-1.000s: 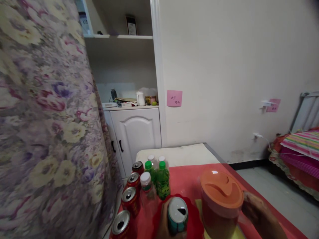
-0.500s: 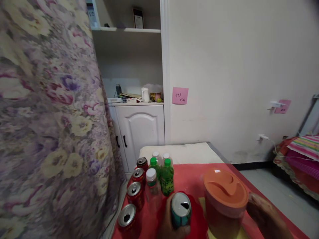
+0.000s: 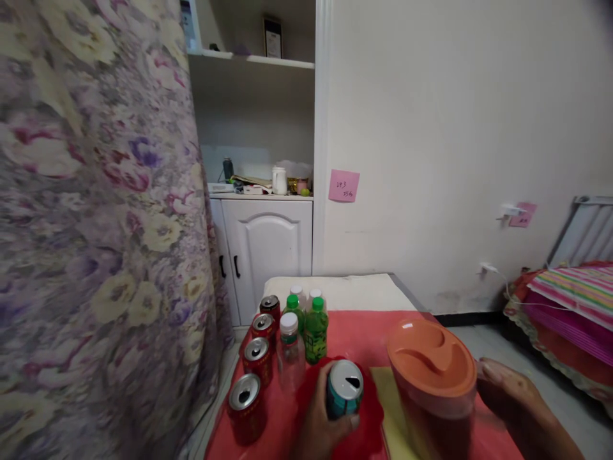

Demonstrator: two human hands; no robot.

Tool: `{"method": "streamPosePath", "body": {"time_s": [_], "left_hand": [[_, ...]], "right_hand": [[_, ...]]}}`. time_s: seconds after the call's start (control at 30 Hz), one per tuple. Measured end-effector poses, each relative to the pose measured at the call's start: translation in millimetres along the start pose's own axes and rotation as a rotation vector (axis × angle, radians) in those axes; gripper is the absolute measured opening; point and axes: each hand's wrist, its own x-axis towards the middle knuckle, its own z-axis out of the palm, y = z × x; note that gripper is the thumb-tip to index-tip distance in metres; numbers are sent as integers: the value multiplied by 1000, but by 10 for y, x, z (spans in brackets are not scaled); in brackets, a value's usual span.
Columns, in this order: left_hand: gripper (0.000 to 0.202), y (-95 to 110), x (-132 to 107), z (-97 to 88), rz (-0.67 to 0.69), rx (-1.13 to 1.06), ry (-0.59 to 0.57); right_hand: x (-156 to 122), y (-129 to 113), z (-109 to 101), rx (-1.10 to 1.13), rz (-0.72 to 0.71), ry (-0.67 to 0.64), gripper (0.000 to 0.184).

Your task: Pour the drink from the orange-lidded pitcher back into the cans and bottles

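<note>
My left hand (image 3: 318, 418) is wrapped around an opened teal drink can (image 3: 345, 391), holding it upright above a red scalloped-edge plate (image 3: 372, 427). At the right, my right hand (image 3: 514, 399) is closed at the handle side of a clear pitcher (image 3: 433, 418) with an orange lid (image 3: 428, 356). Blur and the pitcher itself hide the fingertips and most of the handle. Under and left of the pitcher lies a yellow cloth (image 3: 390, 409). Left of the plate stand a clear bottle with a white cap (image 3: 290, 358) and a green-capped bottle (image 3: 317, 332).
Several opened red cans (image 3: 246, 409) form a row along the table's left edge. More bottles (image 3: 294, 306) stand behind the clear one. A red cloth (image 3: 359, 332) covers the table. A floral curtain (image 3: 105, 255) hangs at left; a bed (image 3: 575, 319) is at right.
The pitcher has shifted slightly toward me and to the right relative to the yellow cloth, along with my right hand. My left hand still holds the can. The view has turned a little.
</note>
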Motion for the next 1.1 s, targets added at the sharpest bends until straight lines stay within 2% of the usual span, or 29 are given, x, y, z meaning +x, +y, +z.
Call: {"method": "streamPosePath", "body": {"time_s": [0.23,0.53,0.7,0.9,1.1], "left_hand": [[82,184,-43,91,16,-8,15],[81,225,-63,92,44,27,16],[79,239,-77,103,61,-9,9],[79,201,-97,105,57,-7,21],[77,248,-93,109,37,35,36]], "right_hand": [[-63,-91,3,-114,70,-109,50],[-95,-113,124,-181,106,-192,57],[-92,-147,202,-232,91,-252,54],[-70,-162,238,-296,85,-291,57],[-77,-232,264,-345,75,-347,56]]}}
